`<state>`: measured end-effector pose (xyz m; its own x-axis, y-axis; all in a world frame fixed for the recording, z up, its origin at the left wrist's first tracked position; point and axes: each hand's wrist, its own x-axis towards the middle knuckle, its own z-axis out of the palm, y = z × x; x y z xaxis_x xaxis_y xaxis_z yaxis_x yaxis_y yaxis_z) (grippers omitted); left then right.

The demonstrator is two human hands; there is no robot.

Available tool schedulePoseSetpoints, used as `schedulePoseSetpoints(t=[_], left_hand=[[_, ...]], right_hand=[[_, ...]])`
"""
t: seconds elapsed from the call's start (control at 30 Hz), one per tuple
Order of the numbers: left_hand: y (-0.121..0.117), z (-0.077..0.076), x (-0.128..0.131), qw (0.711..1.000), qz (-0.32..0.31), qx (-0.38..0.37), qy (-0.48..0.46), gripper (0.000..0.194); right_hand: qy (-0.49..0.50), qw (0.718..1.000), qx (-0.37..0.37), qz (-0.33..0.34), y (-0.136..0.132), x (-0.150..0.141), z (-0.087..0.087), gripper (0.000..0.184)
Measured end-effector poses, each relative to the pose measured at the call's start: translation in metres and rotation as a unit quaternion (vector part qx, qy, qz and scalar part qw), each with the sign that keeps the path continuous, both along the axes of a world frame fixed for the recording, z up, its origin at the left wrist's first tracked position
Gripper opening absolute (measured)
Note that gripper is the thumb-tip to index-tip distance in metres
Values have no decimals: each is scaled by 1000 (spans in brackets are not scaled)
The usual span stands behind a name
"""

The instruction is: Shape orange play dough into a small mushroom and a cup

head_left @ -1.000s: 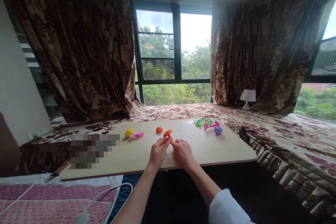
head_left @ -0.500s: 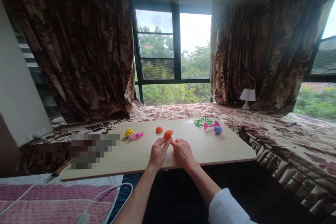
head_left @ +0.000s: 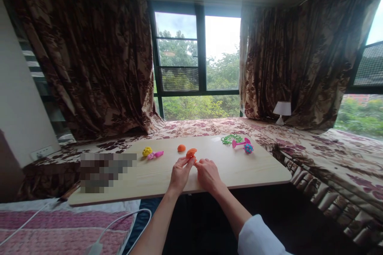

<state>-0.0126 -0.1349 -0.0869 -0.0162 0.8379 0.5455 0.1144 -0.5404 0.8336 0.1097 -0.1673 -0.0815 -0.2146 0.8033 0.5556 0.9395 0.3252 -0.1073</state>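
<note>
My left hand [head_left: 180,173] is closed, its thumb and fingertips pinching an orange cap-shaped piece [head_left: 191,152] that looks soft. The rounded top of that piece stands above my fingertips; its lower part is mostly covered by them. My right hand [head_left: 207,173] is curled shut close beside it, fingers at a small orange bit at the lower right of the piece. Both hands are above the near part of the pale wooden table [head_left: 245,171]. Just beyond them an orange dome [head_left: 181,148] sits on the tabletop.
Left on the table are a yellow knobbly ball [head_left: 147,151] and a pink twisted toy [head_left: 155,154]. To the right lie a green cord [head_left: 231,139], a pink dumbbell-shaped toy [head_left: 239,143] and a blue studded ball [head_left: 248,148]. A blurred patch [head_left: 101,171] covers the table's left end.
The orange piece in my hands has tilted slightly, showing more of its underside. My hands stay in nearly the same place, and the other things have not moved.
</note>
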Motion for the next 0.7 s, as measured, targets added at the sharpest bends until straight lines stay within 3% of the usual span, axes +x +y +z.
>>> schedulePoseSetpoints(t=[0.23,0.4,0.6,0.7], left_hand=[[2,-4,4,996,24,43,73,25],[9,-5,-5,998,-40,-45,-5,35],[17,-6,-20,991,57,-21,119,28],[15,-7,-25,962,114,-15,247,25]], right_hand=[[0,999,-30,-33,0,0,3,22],[50,998,-29,-7,4,1,-1,29],[205,975,-82,-25,13,10,-4,32],[246,963,-99,-41,15,15,-5,32]])
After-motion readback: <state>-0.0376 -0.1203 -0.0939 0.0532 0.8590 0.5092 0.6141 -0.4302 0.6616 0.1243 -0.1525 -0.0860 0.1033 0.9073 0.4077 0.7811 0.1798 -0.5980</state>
